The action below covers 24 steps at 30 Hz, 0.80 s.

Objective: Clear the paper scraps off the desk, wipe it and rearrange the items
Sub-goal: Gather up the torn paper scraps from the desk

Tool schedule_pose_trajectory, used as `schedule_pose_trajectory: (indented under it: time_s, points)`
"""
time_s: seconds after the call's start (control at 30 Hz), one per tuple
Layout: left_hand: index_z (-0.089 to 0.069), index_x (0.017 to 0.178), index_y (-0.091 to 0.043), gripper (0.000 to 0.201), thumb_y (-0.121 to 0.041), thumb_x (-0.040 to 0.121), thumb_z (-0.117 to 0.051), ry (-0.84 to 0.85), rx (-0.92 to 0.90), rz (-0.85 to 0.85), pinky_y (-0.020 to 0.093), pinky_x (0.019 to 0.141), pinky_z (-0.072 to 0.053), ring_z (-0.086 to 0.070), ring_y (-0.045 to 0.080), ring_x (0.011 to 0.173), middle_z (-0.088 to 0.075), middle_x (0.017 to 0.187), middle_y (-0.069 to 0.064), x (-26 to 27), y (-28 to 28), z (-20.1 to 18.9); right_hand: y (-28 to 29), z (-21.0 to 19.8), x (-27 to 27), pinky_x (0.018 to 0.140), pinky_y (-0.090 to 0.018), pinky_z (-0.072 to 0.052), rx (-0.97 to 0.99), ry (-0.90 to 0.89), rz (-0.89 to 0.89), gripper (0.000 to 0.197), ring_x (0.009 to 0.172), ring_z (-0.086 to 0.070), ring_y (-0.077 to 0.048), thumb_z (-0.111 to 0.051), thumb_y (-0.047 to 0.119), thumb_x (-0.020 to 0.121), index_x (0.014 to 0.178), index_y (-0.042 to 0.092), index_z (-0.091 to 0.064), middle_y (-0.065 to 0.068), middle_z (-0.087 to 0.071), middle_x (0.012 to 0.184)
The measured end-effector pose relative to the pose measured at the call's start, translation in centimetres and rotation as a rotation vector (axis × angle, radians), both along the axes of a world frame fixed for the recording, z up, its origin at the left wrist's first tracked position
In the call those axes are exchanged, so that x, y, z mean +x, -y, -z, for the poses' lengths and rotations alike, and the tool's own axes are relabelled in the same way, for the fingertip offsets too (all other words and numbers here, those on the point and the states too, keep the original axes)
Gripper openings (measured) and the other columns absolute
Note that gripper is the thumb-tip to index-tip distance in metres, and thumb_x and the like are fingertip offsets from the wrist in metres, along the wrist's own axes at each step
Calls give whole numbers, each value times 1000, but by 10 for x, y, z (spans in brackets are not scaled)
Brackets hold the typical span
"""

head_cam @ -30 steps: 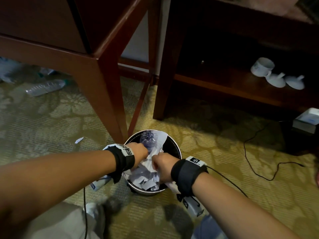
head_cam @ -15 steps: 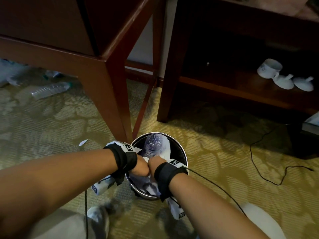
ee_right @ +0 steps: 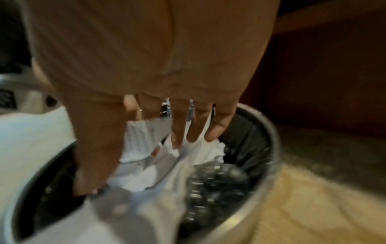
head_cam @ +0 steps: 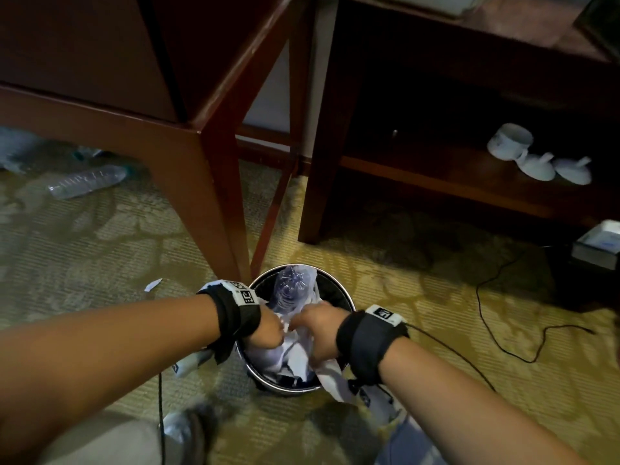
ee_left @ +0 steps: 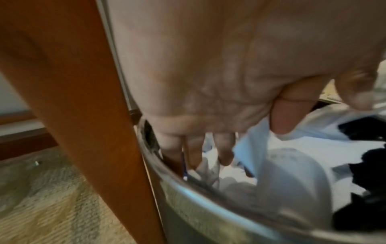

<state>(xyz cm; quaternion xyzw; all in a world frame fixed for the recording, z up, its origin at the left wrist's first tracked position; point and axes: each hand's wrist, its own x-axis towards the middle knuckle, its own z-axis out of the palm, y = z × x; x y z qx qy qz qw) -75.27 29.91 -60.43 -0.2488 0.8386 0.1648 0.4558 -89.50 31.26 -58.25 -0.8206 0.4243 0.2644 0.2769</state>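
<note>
Over the waste bin (head_cam: pixel 339 286), both hands push paper scraps (head_cam: pixel 295 350) down.
Head view: left hand (head_cam: pixel 265 330) at 9 o'clock, right hand (head_cam: pixel 318 325) at 3 o'clock of the bin; half a second ago they touched, now slightly apart, so dumping seems nearly finished. Left wrist: fingers (ee_left: pixel 225 148) straight, clamping nothing. Right wrist: straight fingers (ee_right: pixel 198 128) press into the scraps.

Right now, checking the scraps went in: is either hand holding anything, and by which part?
Nothing gripped: left hand and right hand press straight fingers onto paper scraps inside bin.
</note>
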Motion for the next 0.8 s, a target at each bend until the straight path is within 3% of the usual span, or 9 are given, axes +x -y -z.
schedule_pose_trajectory:
  time_s: [0.07, 0.17, 0.27, 0.4, 0.5, 0.6, 0.7, 0.8]
  points:
    - [-57, 134, -10, 36, -21, 101, -45, -64, -185, 169, 36, 95, -42, -54, 30, 123, -59, 132, 11, 6, 7, 8, 0, -4, -13, 95, -42, -44, -35, -140, -87, 79, 118, -42, -28, -83, 45, 69, 137, 28, -48, -5, -48, 129]
    - [-62, 127, -23, 33, -29, 98, -48, -202, -243, 41, 36, 97, -48, -60, 25, 114, -63, 128, 2, 13, 17, 13, 1, 7, -25, 96, -41, -48, 16, -128, 9, 82, 118, -47, -32, -87, 38, 67, 137, 20, -48, -9, -45, 130]
    - [-63, 126, -32, 36, -22, 93, -52, -238, -225, -121, 33, 93, -50, -62, 26, 109, -65, 124, -2, 11, 23, 2, 1, 11, -29, 90, -37, -51, 1, -64, 122, 64, 111, -54, -29, -87, 29, 69, 124, 16, -55, -8, -45, 127]
    - [-66, 120, -30, 37, -13, 90, -55, -255, -355, -127, 30, 76, -42, -64, 28, 104, -68, 114, 0, 5, 20, -10, -4, 20, -28, 73, -31, -44, -33, -128, 123, 59, 102, -57, -29, -85, 22, 71, 119, 11, -52, -11, -47, 126]
    - [-59, 118, -23, 33, -8, 88, -56, -270, -302, -146, 35, 76, -45, -62, 31, 100, -59, 122, 3, 7, 13, -8, -5, 27, -22, 73, -31, -46, -65, -164, 105, 45, 102, -61, -30, -78, 23, 79, 117, 10, -58, -13, -59, 120]
    - [-57, 110, -17, 26, -6, 87, -59, -312, -240, -174, 39, 73, -47, -60, 33, 90, -47, 125, 8, 6, 10, -6, -4, 28, -16, 70, -29, -44, -48, -160, 117, 23, 93, -62, -27, -73, 19, 82, 102, 9, -65, -11, -62, 102]
    - [-68, 101, -19, 20, -9, 84, -62, -336, -188, -216, 34, 74, -49, -62, 31, 92, -61, 110, 5, 4, 7, -3, -3, 31, -17, 72, -28, -49, 42, -59, 178, 7, 84, -59, -22, -67, 8, 80, 86, 9, -66, -7, -62, 87]
    - [-75, 100, -23, 20, -18, 85, -61, -309, -101, -248, 29, 71, -48, -65, 29, 87, -72, 95, 2, 4, 2, -1, -1, 22, -23, 77, -26, -51, 151, 24, 188, 9, 90, -60, -21, -59, 12, 85, 89, 12, -68, -5, -67, 95]
